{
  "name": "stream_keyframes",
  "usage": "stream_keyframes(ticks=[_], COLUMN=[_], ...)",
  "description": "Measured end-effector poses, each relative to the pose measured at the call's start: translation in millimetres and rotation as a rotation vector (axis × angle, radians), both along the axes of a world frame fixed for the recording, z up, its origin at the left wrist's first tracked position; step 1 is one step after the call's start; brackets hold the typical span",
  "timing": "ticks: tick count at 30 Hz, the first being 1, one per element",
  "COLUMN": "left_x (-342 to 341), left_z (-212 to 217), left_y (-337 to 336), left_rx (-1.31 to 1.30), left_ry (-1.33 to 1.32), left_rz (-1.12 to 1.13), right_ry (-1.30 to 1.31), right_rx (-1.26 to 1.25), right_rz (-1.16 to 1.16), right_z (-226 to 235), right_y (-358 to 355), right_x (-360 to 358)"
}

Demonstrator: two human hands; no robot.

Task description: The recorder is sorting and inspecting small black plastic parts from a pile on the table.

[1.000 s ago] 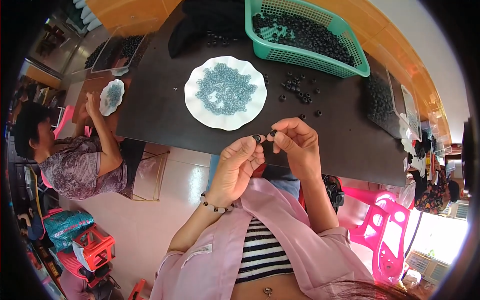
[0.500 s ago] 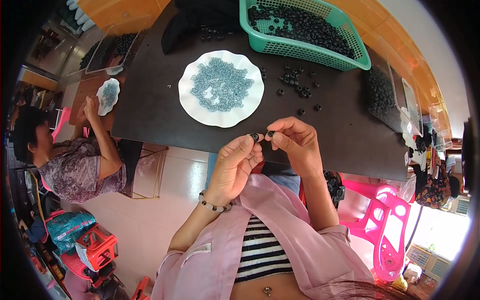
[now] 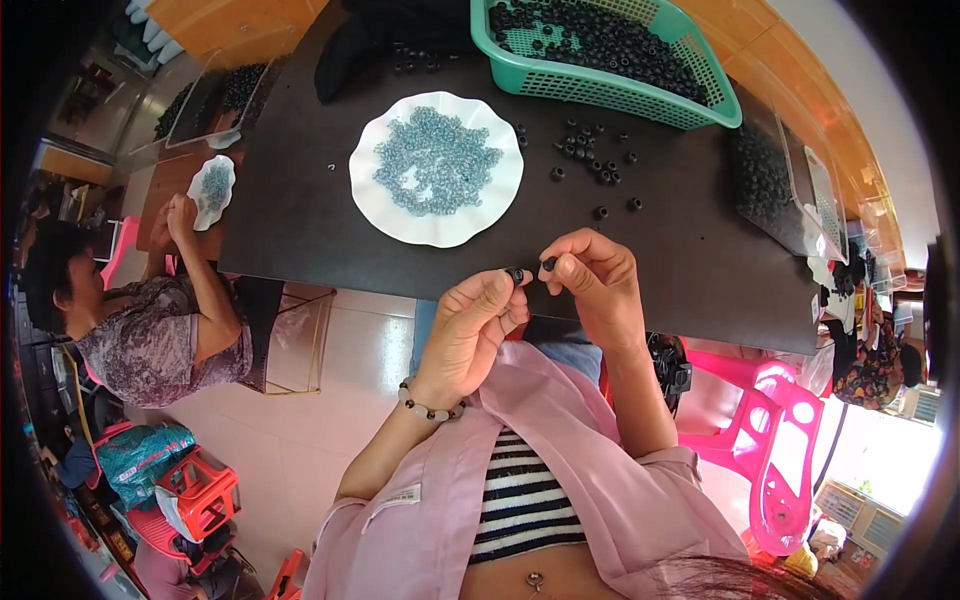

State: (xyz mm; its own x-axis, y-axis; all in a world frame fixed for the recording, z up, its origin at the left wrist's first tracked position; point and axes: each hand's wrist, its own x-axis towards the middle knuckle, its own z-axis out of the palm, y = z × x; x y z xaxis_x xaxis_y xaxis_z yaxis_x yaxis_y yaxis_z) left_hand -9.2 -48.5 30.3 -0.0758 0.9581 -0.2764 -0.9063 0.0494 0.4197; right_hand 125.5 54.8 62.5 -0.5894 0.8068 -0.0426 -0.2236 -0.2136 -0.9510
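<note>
Head view: your left hand [image 3: 470,335] pinches a small black bead [image 3: 515,274] between thumb and fingertips, closed on it. Your right hand [image 3: 600,290], just right, closes likewise on a second dark piece [image 3: 549,264], slightly apart.

Beyond the grip, dark table [image 3: 680,235]; ahead-left, white scalloped plate [image 3: 440,234] of bluish beads [image 3: 405,150]; ahead-right, loose black beads [image 3: 605,172], then green basket [image 3: 560,84]. Well left, a co-worker [image 3: 165,340]; right and behind, pink stool [image 3: 780,510].

Basket's far edge cut off; second piece mostly finger-covered, shape unclear.
</note>
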Motion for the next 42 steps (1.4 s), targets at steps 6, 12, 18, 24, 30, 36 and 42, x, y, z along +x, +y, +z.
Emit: stream_keyframes(ticks=[6,12,18,24,30,36,42], left_x=[2.3,4.3,3.2,4.9,3.9,2.7,3.2], left_z=[-2.8,-0.8,-5.7,-2.0,-7.5,-9.4,-9.0], left_y=[-1.6,-1.9,-3.6,-3.6,-4.7,-4.3,-5.3], left_rx=[-0.001,0.023,0.038,0.009,0.011,0.008,-0.007], left_ry=[0.08,0.13,0.135,0.114,0.117,0.145,0.178], left_rz=[0.007,0.016,-0.002,0.006,0.006,-0.003,0.004], right_ry=[-0.027,-0.057,-0.226,-0.301,-0.323,-0.364,-0.4], right_rx=[0.063,0.129,0.452,0.647,0.667,0.665,0.658], right_rz=[0.014,0.041,0.052,0.065,0.099,0.084,0.076], right_z=[-0.9,2.8,12.7,19.0,19.5,20.7,22.3], right_y=[0.0,0.6,5.3,6.7,7.2,6.6,4.2], right_x=[1.7,3.1,7.6,6.1,4.9,5.3,5.2])
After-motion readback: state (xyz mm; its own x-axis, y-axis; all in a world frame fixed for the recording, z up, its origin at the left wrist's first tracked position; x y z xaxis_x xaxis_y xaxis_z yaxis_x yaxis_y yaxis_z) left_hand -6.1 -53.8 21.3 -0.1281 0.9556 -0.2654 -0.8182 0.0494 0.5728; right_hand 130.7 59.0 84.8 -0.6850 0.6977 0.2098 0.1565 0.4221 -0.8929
